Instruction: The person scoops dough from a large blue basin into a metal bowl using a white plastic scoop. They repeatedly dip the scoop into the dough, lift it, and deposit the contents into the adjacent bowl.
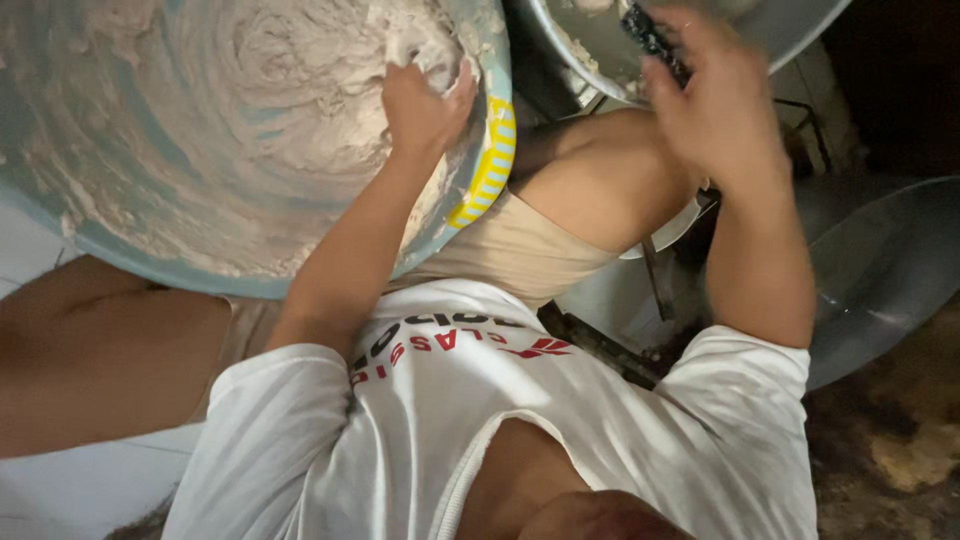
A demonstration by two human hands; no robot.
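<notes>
A big light-blue basin [140,255] smeared with pale dough [290,90] fills the upper left, resting against my legs. My left hand [425,105] is pressed into the dough just inside the basin's near rim, fingers curled around a lump of it. My right hand [715,100] reaches up to a metal bowl [800,25] at the top right. It grips a small dark object [655,35] at the bowl's edge; the object is blurred and I cannot tell what it is.
A yellow-and-white patterned band [490,165] runs along the basin's rim. A second metal bowl or lid [880,270] lies at the right. My bare knees [600,170], beige shorts and white shirt fill the middle and bottom. Dark, dirty floor [900,450] shows at the bottom right.
</notes>
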